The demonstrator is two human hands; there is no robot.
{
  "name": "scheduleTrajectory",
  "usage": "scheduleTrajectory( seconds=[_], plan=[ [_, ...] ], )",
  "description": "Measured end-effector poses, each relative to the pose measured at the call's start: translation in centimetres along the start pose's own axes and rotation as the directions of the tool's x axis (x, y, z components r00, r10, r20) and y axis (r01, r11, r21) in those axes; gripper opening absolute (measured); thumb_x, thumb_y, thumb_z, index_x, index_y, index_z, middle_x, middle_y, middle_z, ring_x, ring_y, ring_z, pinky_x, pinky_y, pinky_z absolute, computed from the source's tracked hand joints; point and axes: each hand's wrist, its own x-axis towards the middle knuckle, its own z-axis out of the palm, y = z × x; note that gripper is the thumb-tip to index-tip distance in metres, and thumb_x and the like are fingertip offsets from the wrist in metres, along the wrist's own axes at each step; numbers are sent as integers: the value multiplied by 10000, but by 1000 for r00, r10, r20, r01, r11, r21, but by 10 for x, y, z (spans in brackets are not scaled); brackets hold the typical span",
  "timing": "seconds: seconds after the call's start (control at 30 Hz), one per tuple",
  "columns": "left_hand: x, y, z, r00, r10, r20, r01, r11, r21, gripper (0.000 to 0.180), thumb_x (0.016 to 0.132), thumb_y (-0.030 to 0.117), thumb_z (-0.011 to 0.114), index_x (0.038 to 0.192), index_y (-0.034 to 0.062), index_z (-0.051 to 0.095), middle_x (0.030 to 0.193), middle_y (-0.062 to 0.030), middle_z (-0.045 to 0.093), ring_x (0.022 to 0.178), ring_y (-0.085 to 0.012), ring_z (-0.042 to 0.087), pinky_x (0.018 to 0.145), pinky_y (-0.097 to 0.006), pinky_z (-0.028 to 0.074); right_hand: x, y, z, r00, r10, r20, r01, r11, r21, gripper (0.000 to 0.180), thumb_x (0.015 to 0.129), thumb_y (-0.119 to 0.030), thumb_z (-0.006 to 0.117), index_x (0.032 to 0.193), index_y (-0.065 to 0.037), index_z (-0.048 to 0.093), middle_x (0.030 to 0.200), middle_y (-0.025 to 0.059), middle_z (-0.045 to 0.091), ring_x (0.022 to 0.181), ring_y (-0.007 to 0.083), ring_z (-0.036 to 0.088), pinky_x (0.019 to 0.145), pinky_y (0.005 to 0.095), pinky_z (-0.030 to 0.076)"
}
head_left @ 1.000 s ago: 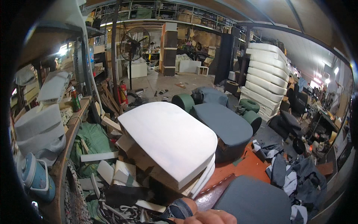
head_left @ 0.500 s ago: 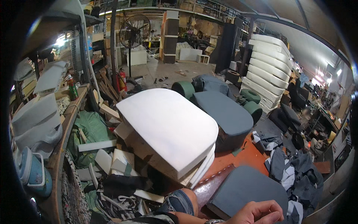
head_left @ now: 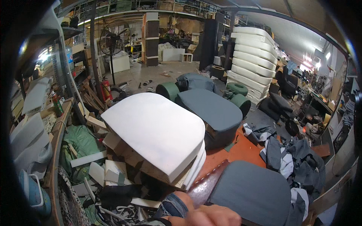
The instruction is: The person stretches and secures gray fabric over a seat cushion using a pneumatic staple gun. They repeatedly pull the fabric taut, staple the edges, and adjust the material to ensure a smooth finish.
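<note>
My left hand is low in the picture, partly smeared and cut off by the lower edge. Its fingers look curled, and whatever they may hold is hidden. My right hand does not show. Just beyond the hand, to the right, lies a dark grey covered seat cushion with rounded corners. A white foam cushion rests on a stack of wood and foam pieces ahead to the left. Behind it is another grey covered cushion on a dark base. My bare knee and denim shorts are beside the hand.
Crumpled grey and white fabric lies at the right. Foam offcuts and a green sack crowd the left, beside a bench with a blue jug. White foam cushions are stacked high at the back; a fan stands far left.
My left hand has moved left and lower, from over the near grey cushion to beside my knee. The view has turned rightward, so the surroundings appear shifted left.
</note>
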Motion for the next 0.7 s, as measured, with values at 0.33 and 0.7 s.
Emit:
scheduleTrajectory(
  seconds=[0.33,0.7],
  plan=[
    [15,32,-3,999,50,-20,-52,993,-108,421,1111,437,448,1224,53,579,792,-144,576,506,-151,416,441,-316,452,-3,-2,-4,999,-4,50,8,996,-88,507,962,-400,695,1361,-87,669,1406,177,647,1357,358,558,1118,408,456],
    [1,40,0,989,-128,-74,98,943,-318,333,1075,361,548,1201,72,655,1053,-141,510,811,-242,527,675,-408,610,-6,6,-2,999,12,40,-10,998,-56,510,961,-403,695,1364,-92,667,1415,178,640,1362,357,554,1123,407,452]
  ],
)
